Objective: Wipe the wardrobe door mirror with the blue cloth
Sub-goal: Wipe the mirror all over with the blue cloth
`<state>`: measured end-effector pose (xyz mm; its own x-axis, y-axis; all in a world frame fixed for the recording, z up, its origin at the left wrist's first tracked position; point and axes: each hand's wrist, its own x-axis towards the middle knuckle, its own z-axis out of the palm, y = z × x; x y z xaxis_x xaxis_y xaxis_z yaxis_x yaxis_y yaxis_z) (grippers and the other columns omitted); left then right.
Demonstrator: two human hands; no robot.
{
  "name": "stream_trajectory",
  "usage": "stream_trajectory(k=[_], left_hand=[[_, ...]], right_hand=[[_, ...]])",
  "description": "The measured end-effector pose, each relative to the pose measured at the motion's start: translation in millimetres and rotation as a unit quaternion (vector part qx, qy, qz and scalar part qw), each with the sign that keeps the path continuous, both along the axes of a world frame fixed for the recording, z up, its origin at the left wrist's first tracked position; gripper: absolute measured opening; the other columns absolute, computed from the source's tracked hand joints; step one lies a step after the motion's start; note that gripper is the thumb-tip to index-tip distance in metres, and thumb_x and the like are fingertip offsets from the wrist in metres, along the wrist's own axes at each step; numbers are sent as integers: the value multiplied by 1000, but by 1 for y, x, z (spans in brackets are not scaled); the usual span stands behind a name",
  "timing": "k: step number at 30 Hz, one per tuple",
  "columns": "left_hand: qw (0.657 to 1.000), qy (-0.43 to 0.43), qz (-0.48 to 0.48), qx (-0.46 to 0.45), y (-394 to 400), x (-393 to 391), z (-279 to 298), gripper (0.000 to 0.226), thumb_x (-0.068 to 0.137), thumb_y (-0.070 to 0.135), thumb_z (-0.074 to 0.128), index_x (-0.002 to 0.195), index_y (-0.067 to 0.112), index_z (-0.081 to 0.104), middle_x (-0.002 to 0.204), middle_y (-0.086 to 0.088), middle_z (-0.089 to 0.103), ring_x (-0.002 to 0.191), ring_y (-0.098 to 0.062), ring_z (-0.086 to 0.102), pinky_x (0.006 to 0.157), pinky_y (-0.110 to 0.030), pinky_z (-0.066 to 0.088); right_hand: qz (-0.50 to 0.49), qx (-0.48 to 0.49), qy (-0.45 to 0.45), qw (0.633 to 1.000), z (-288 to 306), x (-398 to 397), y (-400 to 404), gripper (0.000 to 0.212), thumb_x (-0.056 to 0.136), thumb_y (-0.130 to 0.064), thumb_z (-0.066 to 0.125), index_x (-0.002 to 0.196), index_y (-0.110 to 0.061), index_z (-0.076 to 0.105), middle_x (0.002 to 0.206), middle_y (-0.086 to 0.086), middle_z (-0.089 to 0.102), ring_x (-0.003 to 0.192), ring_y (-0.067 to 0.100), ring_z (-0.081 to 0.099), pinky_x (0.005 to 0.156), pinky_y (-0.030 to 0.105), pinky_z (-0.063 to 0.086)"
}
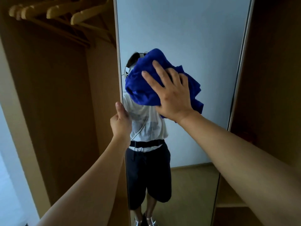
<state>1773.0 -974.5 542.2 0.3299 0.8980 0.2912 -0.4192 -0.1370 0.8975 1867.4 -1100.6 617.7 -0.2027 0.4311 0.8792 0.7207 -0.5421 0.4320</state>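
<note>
The wardrobe door mirror [187,38] stands upright in the middle of the view, in a pale frame. A crumpled blue cloth [140,84] lies flat against the glass at mid height. My right hand [171,93] presses on the cloth with straight, spread fingers. My left hand [121,121] grips the mirror door's left edge [118,62], thumb up along the frame, its fingers hidden behind the edge. The glass reflects a person in a white shirt and dark shorts; the cloth covers the head.
Left of the door, the open wooden wardrobe compartment [57,103] holds several wooden hangers [65,12] on a rail at the top. A brown wardrobe panel [273,79] stands to the right, with a low shelf [231,204] beneath. A pale wall shows at far left.
</note>
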Motion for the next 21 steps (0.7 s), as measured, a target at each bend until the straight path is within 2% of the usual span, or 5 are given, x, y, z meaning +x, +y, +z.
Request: stream_trajectory(k=[5, 10, 14, 17, 21], left_hand=[[1000, -6, 6, 5, 4, 3, 1, 56, 88, 65, 34, 63, 17, 46, 63, -5, 50, 61, -22, 49, 58, -33, 44], [999, 21, 31, 4, 8, 6, 0, 57, 86, 71, 31, 57, 23, 45, 44, 8, 48, 43, -8, 43, 37, -19, 36], [998, 44, 54, 9, 11, 6, 0, 51, 85, 71, 31, 66, 26, 47, 64, 5, 55, 57, -10, 54, 52, -26, 44], [991, 109, 58, 44, 15, 6, -1, 47, 87, 67, 36, 74, 23, 49, 70, 10, 51, 60, -4, 56, 47, -24, 46], [998, 54, 32, 16, 11, 5, 2, 52, 85, 72, 32, 59, 29, 48, 58, 7, 50, 55, -11, 49, 53, -27, 42]], right_hand=[[51, -52, -43, 996, -82, 17, -8, 66, 81, -42, 59, 143, -28, 42, 150, 10, 39, 112, 35, 45, 84, 46, 35], [54, -264, -112, 956, -157, 39, -45, 76, 80, -27, 67, 147, -28, 31, 154, 5, 25, 119, 31, 43, 90, 45, 33], [43, -291, -134, 946, -117, 41, -49, 76, 76, -24, 60, 147, -27, 32, 153, 8, 33, 118, 32, 44, 89, 45, 34], [21, -197, -110, 974, -59, 31, -42, 70, 76, -29, 61, 144, -26, 41, 149, 11, 40, 115, 35, 47, 87, 47, 39], [-20, -71, -23, 997, 28, 17, -30, 76, 72, -34, 61, 145, -27, 40, 150, 15, 37, 117, 41, 50, 91, 51, 40]])
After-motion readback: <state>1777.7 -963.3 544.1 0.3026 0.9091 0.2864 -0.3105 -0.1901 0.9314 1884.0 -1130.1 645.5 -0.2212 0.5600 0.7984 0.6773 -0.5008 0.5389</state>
